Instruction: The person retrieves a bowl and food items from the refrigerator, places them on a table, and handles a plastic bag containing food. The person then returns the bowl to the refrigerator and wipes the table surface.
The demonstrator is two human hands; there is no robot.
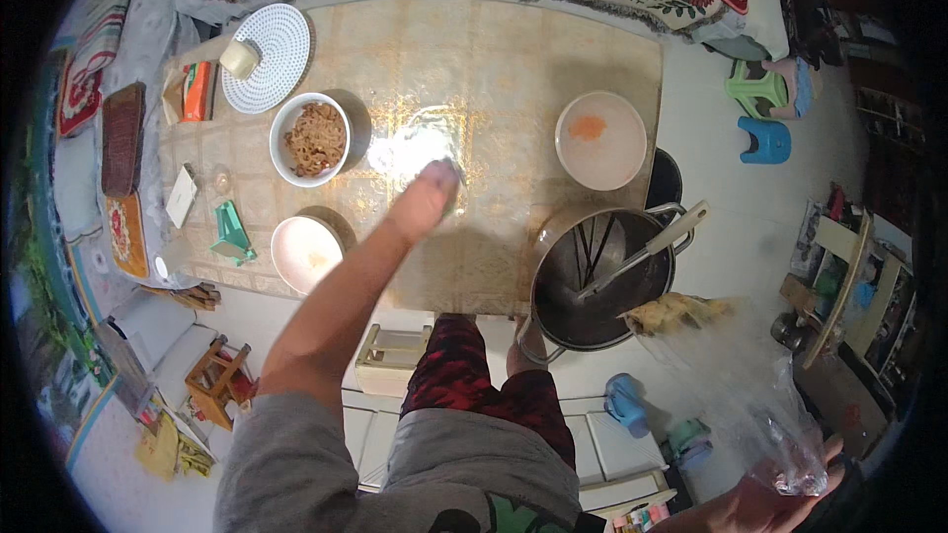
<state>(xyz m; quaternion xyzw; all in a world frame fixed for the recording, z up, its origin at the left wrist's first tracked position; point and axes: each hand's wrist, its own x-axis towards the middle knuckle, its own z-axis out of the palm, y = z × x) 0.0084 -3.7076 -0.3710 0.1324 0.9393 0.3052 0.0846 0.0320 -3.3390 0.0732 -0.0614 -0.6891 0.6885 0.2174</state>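
My left hand [435, 192] reaches over the middle of the table, blurred beside a bright glare; whether its fingers hold anything cannot be told. At the lower right my right hand [785, 488] grips a clear plastic bag [748, 392], whose far end holds yellow-brown food [678, 312]. That end lies beside a large metal pot [555, 303] with a ladle [644, 252] and dark chopsticks or sticks in it. Left of my left hand stands a white bowl [275, 141] of brown shredded food [316, 139]. A light bowl [307, 253] with a little residue is near my left forearm.
A light bowl [600, 170] with orange residue stands near the table's right edge. A dotted white plate or lid [278, 52], an orange-and-white box [196, 92], a green plastic holder [231, 231] and a white card-like object [181, 196] are at the left. Stools [766, 141] stand on the floor at right.
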